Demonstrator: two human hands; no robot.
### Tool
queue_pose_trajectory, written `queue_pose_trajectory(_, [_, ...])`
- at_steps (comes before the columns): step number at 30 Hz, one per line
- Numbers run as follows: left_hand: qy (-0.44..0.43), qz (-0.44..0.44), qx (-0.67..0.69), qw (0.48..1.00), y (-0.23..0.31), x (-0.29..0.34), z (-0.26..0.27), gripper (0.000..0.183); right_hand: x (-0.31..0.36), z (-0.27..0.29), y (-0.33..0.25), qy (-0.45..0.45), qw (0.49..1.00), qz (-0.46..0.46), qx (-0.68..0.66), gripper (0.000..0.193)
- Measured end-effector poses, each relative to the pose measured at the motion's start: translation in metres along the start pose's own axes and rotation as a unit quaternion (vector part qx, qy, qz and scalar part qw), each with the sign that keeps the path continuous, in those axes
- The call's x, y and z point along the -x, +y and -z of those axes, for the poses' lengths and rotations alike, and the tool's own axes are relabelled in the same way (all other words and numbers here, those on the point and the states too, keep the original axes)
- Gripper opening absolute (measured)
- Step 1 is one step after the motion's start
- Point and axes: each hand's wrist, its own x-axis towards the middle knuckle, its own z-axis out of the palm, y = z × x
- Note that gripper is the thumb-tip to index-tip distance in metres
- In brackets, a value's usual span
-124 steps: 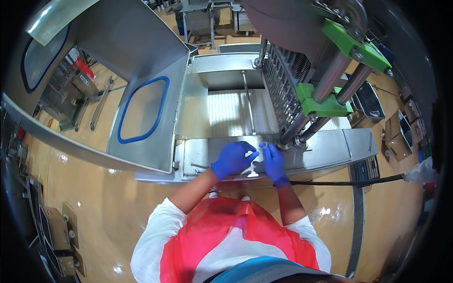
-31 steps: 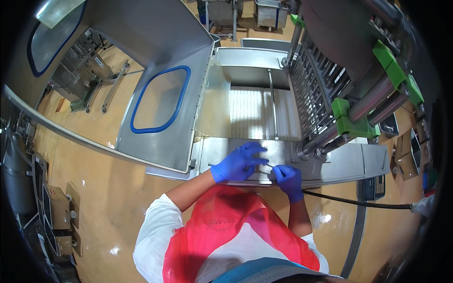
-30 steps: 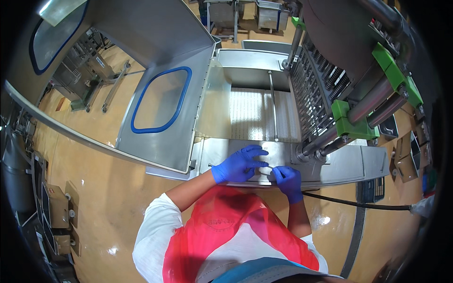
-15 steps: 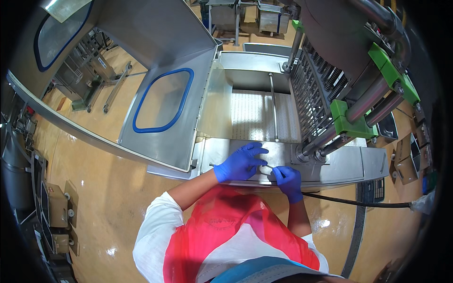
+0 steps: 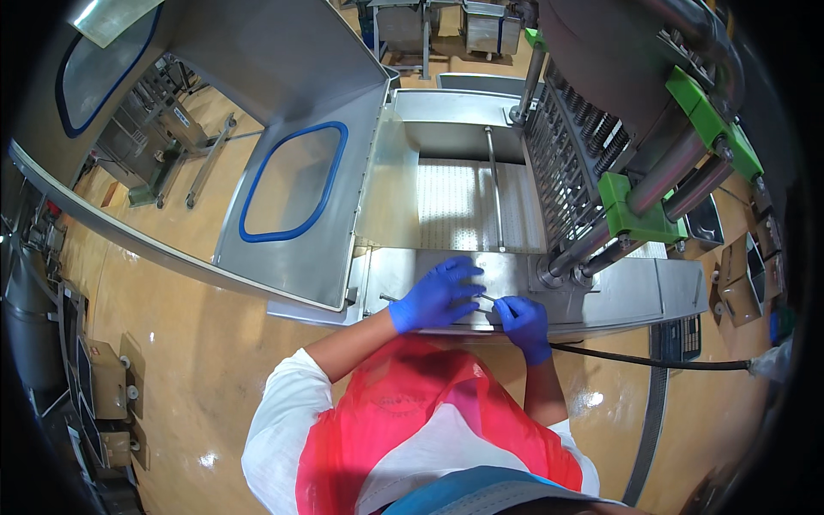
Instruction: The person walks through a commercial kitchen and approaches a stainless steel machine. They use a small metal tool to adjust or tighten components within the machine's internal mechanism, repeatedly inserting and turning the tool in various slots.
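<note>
My left hand (image 5: 436,295), in a blue glove, is over the steel front ledge (image 5: 412,263) of a machine. Its fingers are stretched out and spread, and I make out nothing held in them. Close by on the right, my gloved right hand (image 5: 522,324) is closed, thumb and fingers pinching a thin metal rod (image 5: 488,298). The rod's far end points toward the left fingertips; whether it touches them I cannot tell. Another short thin metal piece (image 5: 387,298) shows beside my left wrist, partly hidden by that hand.
Behind the ledge lies a perforated white bed (image 5: 446,202) crossed by a steel bar (image 5: 494,184). To the right stands a needle head (image 5: 571,163) with green clamps (image 5: 631,210). An open steel door (image 5: 287,249) is on the left. A black hose (image 5: 648,367) runs rightward.
The fingers of my left hand have spread slightly apart. My right hand keeps its pinch on the rod and has hardly moved. The view has shifted a little.
</note>
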Motion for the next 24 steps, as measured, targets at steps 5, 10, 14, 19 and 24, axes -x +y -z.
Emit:
queue_pose_trajectory(5, [0.005, 0.044, -0.002, 0.999, -0.011, -0.002, -0.001, 0.024, 0.002, 0.001, 0.000, 0.001, 1.000, 0.004, 0.020, 0.012])
queue_pose_trajectory(10, [0.008, 0.048, -0.065, 0.997, -0.034, -0.006, -0.013, 0.022, 0.005, 0.002, 0.004, 0.002, 1.000, -0.012, 0.010, 0.012])
queue_pose_trajectory(14, [0.000, 0.049, -0.025, 0.998, -0.012, -0.012, 0.014, 0.021, -0.001, 0.002, 0.004, -0.024, 0.997, 0.059, 0.053, 0.014])
queue_pose_trajectory(19, [-0.057, 0.067, -0.114, 0.990, -0.038, 0.004, -0.004, 0.026, -0.002, 0.008, -0.008, -0.040, 0.997, -0.069, -0.010, 0.014])
queue_pose_trajectory(24, [-0.066, 0.056, -0.070, 0.994, -0.027, -0.001, -0.001, 0.041, -0.001, 0.001, -0.002, -0.018, 0.999, -0.044, 0.004, 0.014])
